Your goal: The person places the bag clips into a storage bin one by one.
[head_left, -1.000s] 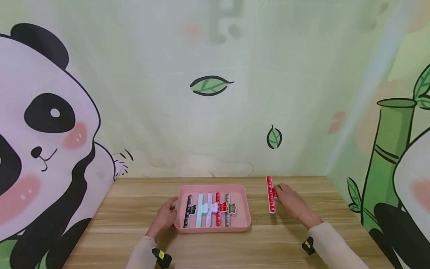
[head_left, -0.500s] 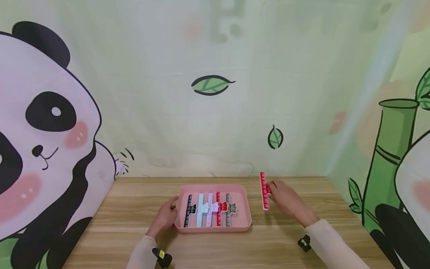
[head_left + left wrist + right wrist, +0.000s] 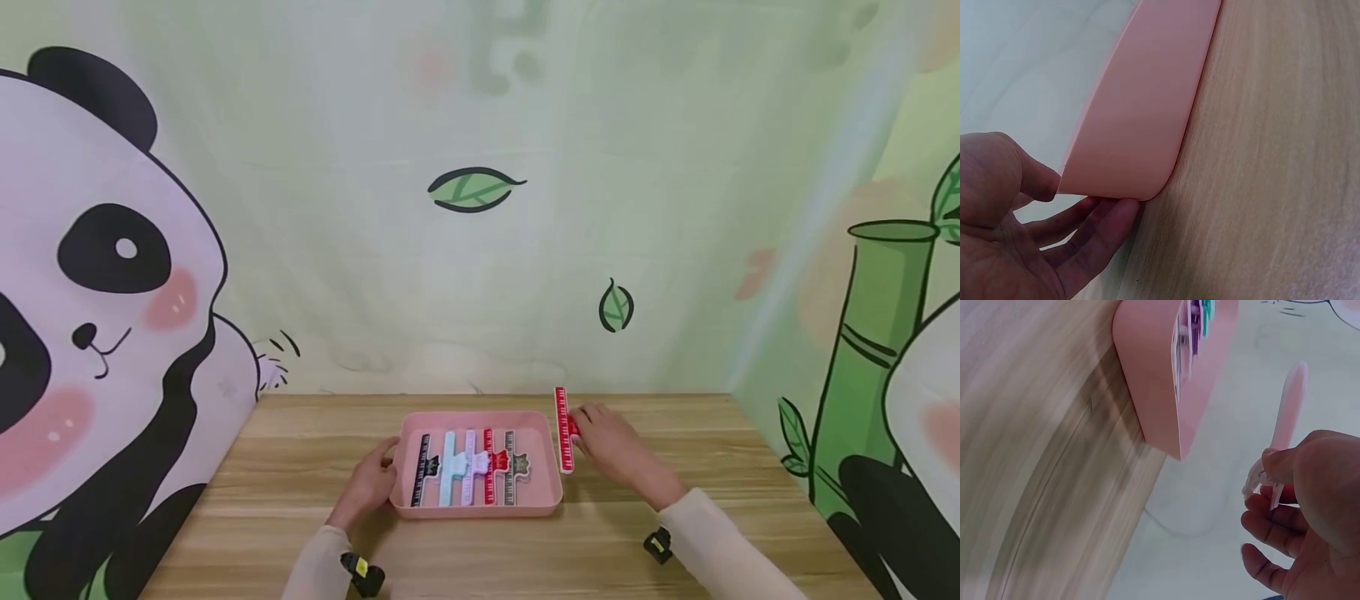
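My right hand [image 3: 609, 442] pinches a long red clip [image 3: 564, 429] with white markings by its handle, held up just beyond the tray's right edge. In the right wrist view, thumb and fingertips meet on the handle of the clip [image 3: 1288, 412], seen edge-on. My left hand [image 3: 371, 479] holds the left side of the pink tray [image 3: 542, 500]; its thumb is at the rim and its fingers lie against the outer wall [image 3: 1129, 125]. Inside the tray, side by side, lie a black clip [image 3: 422, 471], a light blue clip [image 3: 447, 468], a lilac clip [image 3: 469, 467], another red clip [image 3: 488, 467] and a grey clip [image 3: 510, 468].
The tray stands on a wooden table [image 3: 300, 467] whose far edge meets a printed backdrop [image 3: 360, 250] with pandas, leaves and bamboo. A black wrist camera [image 3: 363, 575] is strapped on the left sleeve, another wrist camera [image 3: 658, 546] on the right.
My right hand has moved left with the red clip, from well right of the tray to close by its right edge. The left hand and the tray stay where they were.
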Tool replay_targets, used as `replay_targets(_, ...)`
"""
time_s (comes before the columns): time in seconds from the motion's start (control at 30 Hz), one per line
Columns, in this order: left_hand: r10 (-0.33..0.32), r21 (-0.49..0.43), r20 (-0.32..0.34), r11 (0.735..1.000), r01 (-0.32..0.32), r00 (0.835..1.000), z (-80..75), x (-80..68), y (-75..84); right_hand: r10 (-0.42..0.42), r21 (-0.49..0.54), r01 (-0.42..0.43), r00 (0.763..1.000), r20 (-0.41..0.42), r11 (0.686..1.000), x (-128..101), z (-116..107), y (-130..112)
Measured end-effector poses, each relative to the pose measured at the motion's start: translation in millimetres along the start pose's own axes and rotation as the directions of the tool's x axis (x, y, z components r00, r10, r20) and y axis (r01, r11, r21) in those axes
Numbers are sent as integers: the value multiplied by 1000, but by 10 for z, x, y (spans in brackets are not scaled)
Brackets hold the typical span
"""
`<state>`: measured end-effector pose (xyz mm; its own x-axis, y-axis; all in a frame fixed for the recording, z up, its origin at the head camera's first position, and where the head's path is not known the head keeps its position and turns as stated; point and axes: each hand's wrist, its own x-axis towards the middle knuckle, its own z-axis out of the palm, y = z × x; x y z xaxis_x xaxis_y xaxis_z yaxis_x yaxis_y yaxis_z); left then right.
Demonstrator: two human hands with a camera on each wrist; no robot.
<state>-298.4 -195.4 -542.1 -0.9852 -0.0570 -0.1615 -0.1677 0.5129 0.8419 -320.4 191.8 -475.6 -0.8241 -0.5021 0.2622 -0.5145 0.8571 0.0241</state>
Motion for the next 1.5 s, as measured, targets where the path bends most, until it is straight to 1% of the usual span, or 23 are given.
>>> replay_targets(0.17, 19, 12, -5, 1000, -19, 1000, -6, -1, -3, -24, -10, 24, 1000, 13, 1000, 35, 28, -95)
replay_targets(0.27, 13, 8, -4, 1000, -13, 1000, -9, -5, -2, -29, -14, 30, 999, 45, 999, 50, 44, -148)
replay_targets(0.47, 19, 10, -3, 1000, -19, 1000, 0, -3, -14, -6, -8, 7, 994, 114, 1000, 61, 113, -232)
replay_targets(0.57, 26, 13, -3, 1000, -26, 1000, 1, -2, -18, -2, -11, 3, 992, 124, 1000, 64, 153, -262)
replay_targets(0.83, 10, 8, 0, 1000, -10, 1000, -2, -6, -7, -3, -41, 9, 988, 154, 999, 74, 263, -303)
replay_targets(1.2, 17, 0, -6, 1000, -17, 1000, 0, 2, -15, -2, -86, 22, 973, 229, 996, 128, 358, -369)
replay_targets(1.37, 15, 8, -5, 1000, -15, 1000, -2, 11, -16, -13, -95, 36, 974, 225, 995, 177, 369, -410)
replay_targets(1.5, 18, 14, -3, 1000, -18, 1000, 10, 24, -26, -3, -116, 32, 970, 242, 993, 213, 398, -434)
